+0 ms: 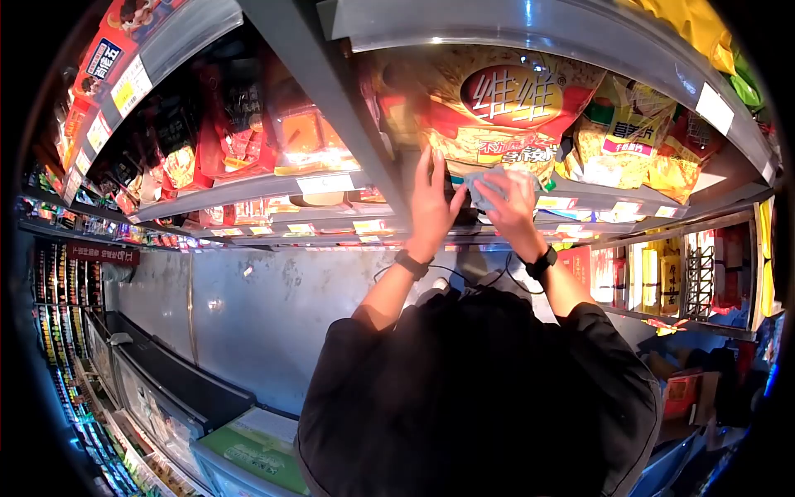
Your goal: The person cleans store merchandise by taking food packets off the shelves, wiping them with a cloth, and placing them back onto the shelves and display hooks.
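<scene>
A large red and yellow food bag (509, 99) leans on the shelf in front of me, its printed face toward me. My left hand (435, 199) is at the bag's lower left, fingers stretched upward against or just in front of it; exact contact is hard to tell. My right hand (515, 207) is closed over a crumpled grey-blue cloth (480, 189) at the bag's lower edge, by the front of the shelf. Part of the cloth is hidden under the fingers. Both wrists wear dark bands.
A grey upright post (331, 91) stands left of the bag. Red packets (236, 124) fill the left bay; yellow bags (621, 132) lie to the right. An upper shelf edge (530, 25) overhangs. Behind are a blue-grey floor (248, 323) and low freezers (157, 389).
</scene>
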`<state>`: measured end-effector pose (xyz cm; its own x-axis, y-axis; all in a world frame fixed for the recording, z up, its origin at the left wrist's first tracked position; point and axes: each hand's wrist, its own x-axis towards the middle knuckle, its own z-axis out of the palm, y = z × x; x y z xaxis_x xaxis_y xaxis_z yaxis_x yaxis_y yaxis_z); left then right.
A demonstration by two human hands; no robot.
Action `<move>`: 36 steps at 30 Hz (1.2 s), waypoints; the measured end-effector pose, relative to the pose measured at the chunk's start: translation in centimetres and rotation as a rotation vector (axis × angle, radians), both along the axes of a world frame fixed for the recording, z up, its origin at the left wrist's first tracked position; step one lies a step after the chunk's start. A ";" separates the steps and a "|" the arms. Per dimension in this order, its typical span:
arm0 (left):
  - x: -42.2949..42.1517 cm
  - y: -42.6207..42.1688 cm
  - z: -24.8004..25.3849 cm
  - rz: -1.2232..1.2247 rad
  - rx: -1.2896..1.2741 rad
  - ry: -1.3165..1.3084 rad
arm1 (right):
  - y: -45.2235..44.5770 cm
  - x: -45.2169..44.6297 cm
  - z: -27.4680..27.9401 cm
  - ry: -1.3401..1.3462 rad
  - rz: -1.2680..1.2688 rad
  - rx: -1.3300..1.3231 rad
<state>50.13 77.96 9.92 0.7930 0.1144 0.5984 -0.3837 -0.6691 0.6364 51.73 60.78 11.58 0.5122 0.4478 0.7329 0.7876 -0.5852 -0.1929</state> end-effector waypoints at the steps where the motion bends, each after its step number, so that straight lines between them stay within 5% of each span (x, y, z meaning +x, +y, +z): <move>1: -0.1 0.1 -0.2 -0.009 -0.020 0.040 | 0.0 0.2 -0.1 -0.027 0.002 -0.009; 10: 0.3 -0.1 -1.2 -0.037 -0.040 -0.085 | 1.9 4.6 6.8 -0.287 -0.122 0.084; 18: 0.2 0.3 -1.6 -0.040 -0.030 -0.058 | -0.8 2.3 1.7 -0.155 -0.202 0.192; 23: 0.1 -0.2 -1.5 -0.016 -0.043 -0.034 | 0.5 1.8 0.2 -0.098 -0.009 0.068; 26: -0.7 -0.7 -0.7 -0.045 -0.188 0.196 | 2.0 2.5 3.0 -0.137 0.114 -0.052; 29: -0.1 -1.2 -1.0 -0.003 -0.078 -0.061 | 1.8 4.1 4.4 -0.249 0.043 0.025; 36: 0.0 -1.6 -1.2 0.054 -0.002 0.004 | -3.0 3.2 1.9 -0.099 -0.062 0.156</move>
<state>50.09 76.33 8.74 0.7883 0.1578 0.5947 -0.3446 -0.6875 0.6392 54.97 57.74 13.45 0.4575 0.2950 0.8389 0.7706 -0.6022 -0.2085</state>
